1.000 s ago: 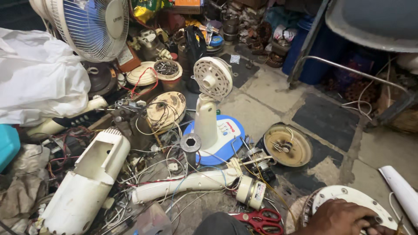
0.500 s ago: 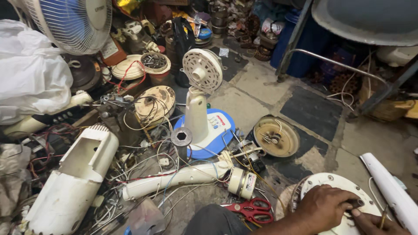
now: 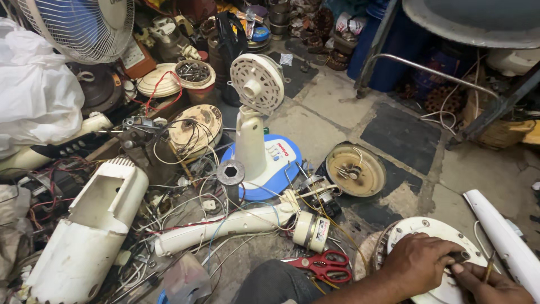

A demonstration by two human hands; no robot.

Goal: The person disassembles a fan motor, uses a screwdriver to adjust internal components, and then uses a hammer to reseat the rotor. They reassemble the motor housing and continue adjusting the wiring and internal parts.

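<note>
My left hand (image 3: 422,260) lies on a round white fan motor cover (image 3: 419,228) on the floor at the bottom right. Its fingertips pinch a small dark part (image 3: 460,256) at the cover's middle. My right hand (image 3: 490,286) is just to the right, touching that same spot and holding a thin metal tool (image 3: 489,266). Copper windings show at the cover's left edge. Red-handled scissors (image 3: 325,266) lie on the floor left of my left forearm.
A white and blue table fan base with its bare motor head (image 3: 257,84) stands in the middle. Around it lie a round motor plate (image 3: 355,170), a white tube (image 3: 225,224), tangled wires, a white fan housing (image 3: 90,236), a white blade (image 3: 503,239) and a caged fan (image 3: 79,25).
The view has shifted so the cluttered floor sits higher and further left. My left hand has slid further onto the white cover, and my right hand has come into view beside it.
</note>
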